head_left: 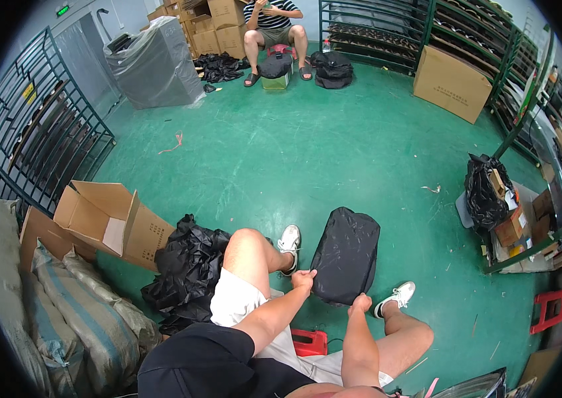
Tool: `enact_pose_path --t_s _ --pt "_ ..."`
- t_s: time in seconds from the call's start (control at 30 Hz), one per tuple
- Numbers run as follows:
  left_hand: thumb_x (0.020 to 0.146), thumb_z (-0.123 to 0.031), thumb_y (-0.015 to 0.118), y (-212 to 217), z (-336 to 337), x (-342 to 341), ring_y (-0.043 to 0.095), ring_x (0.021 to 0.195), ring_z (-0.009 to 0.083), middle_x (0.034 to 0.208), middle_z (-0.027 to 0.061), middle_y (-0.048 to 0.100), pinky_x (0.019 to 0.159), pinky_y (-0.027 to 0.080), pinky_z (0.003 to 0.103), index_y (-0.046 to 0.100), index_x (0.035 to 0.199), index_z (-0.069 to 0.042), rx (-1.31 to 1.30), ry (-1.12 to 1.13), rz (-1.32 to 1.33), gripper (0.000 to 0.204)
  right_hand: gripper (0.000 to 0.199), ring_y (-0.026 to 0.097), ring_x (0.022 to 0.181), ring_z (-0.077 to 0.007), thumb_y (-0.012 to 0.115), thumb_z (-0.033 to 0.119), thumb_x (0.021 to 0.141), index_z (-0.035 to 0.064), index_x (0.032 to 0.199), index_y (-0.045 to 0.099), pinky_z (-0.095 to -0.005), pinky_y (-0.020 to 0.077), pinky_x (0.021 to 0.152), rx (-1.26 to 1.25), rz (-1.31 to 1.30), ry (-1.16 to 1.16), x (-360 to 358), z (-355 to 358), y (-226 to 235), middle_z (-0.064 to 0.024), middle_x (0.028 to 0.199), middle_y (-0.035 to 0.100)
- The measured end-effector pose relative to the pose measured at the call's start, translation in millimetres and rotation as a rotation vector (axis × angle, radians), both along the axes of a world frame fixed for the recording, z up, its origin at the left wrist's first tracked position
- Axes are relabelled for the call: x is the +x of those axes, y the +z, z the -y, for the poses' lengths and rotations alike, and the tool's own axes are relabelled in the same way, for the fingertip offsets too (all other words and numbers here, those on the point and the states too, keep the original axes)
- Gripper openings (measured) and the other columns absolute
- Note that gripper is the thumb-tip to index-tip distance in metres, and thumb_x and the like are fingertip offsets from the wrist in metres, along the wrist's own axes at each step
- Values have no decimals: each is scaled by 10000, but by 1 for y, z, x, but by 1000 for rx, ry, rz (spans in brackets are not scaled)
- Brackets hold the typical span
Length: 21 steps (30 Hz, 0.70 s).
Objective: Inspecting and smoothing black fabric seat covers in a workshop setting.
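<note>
A: Where is the pack (346, 255)?
B: In front of the person, between the left shoe (289, 247) and the right shoe (395, 297), with green floor (281, 159) around it.
A: Which way does it point?
B: Its long axis runs away from the body, the far end leaning a little to the right. A short end faces the person.
A: And the fingers?
B: Those of the left hand (304, 279) are closed on the near left corner; those of the right hand (360, 304) are closed on the near right one. The fingertips are hard to make out.
A: Anything hidden?
B: The pack's underside, so I can't tell whether it rests on the floor or hangs just above. The left knee (246, 247) covers part of a black heap (188, 268), and a red stool (311, 343) shows only partly.
</note>
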<state>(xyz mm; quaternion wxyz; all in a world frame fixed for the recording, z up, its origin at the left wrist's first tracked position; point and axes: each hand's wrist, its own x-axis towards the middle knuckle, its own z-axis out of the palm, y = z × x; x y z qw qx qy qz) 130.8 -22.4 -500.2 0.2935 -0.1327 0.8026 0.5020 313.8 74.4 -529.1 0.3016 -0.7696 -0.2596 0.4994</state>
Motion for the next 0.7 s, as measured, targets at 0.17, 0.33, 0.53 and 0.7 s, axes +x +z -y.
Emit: enact_pose_path --t_s 0.17,0.33,0.53,0.7 --pt "727 -170 863 -3 5 -1 670 831 228 893 115 720 809 515 348 713 886 -31 26 65 19 259 275 611 964 -354 544 140 821 -45 1007 625 -460 474 868 16 42 -8 -5 7 13 -210 1084 648" --pt "770 -170 840 -11 5 1 636 748 177 824 86 704 708 515 345 699 870 -16 -6 -12 -112 232 264 610 957 -377 554 131 807 -55 978 631 -471 463 880 97 135 14 -2 8 13 -220 1035 659" --pt "786 -160 825 -24 7 -4 583 637 138 742 60 659 558 473 334 669 863 -33 148 -12 -24 216 265 606 981 -389 559 158 820 -50 967 635 -481 448 900 68 79 6 -3 1 4 -225 1024 653" --pt "808 -175 800 -26 12 -13 579 626 145 763 62 653 540 468 333 650 909 -37 186 -20 11 227 259 595 991 -428 536 119 824 -34 1030 565 -496 445 905 62 184 -1 -20 0 0 -259 1065 621"
